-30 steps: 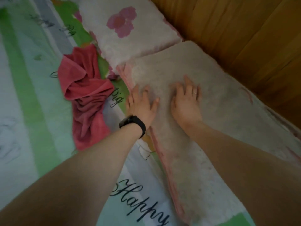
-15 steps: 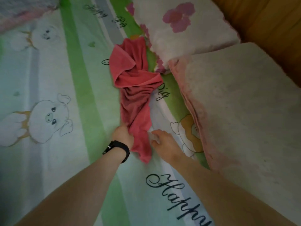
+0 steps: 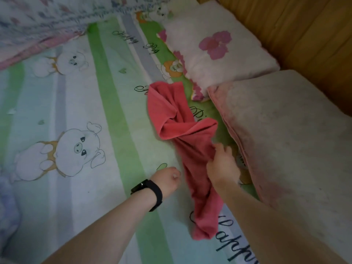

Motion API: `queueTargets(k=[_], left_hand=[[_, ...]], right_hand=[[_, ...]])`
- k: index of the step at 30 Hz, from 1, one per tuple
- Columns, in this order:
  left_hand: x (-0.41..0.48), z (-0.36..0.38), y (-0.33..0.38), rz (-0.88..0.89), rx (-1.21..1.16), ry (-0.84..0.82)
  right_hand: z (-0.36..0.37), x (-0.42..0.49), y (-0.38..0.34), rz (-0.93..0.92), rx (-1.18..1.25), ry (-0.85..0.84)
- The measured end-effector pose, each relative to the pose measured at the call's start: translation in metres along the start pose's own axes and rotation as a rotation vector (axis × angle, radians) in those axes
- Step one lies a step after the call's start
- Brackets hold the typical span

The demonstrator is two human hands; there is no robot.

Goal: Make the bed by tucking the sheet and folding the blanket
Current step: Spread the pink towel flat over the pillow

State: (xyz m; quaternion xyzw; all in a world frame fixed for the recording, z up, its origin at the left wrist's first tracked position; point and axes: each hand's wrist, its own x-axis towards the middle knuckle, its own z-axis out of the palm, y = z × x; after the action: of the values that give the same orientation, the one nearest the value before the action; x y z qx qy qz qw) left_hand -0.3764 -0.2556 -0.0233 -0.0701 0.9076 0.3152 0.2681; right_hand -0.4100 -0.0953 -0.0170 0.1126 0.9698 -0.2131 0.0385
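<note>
head view: my right hand (image 3: 222, 168) pinches the red cloth (image 3: 182, 130) lying on the pig-print sheet (image 3: 76, 111); my left hand (image 3: 168, 180) is a loose fist just beside it, holding nothing. the sheet looks mostly smooth, but the blanket (image 3: 38, 20) sits bunched at the far edge — not yet folded, i'd say.

Pig-print sheet (image 3: 114, 103) lies flat, blanket (image 3: 38, 21) bunched beyond.

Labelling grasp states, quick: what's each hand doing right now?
Left hand: closed, fingers curled, nothing visibly held.
Right hand: closed on the red towel, pinching its bunched middle.
</note>
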Motion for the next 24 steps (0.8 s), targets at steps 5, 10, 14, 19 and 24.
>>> queueTargets(k=[5, 10, 14, 19, 24], left_hand=[[0.029, 0.000, 0.024, -0.018, 0.013, 0.229], [0.057, 0.010, 0.066, 0.021, 0.109, 0.319], [0.103, 0.011, 0.089, -0.018, 0.221, 0.323], [0.155, 0.009, 0.095, -0.135, 0.219, 0.396], [0.178, 0.004, 0.076, -0.170, 0.276, 0.463]], right_hand=[[-0.053, 0.054, 0.030, 0.122, 0.034, 0.508], [-0.060, 0.104, 0.054, -0.261, -0.226, 0.245], [-0.033, 0.113, 0.058, -0.547, -0.430, 0.035], [0.001, 0.124, 0.065, -0.687, -0.533, -0.211], [0.031, 0.151, 0.055, -0.580, -0.435, -0.346]])
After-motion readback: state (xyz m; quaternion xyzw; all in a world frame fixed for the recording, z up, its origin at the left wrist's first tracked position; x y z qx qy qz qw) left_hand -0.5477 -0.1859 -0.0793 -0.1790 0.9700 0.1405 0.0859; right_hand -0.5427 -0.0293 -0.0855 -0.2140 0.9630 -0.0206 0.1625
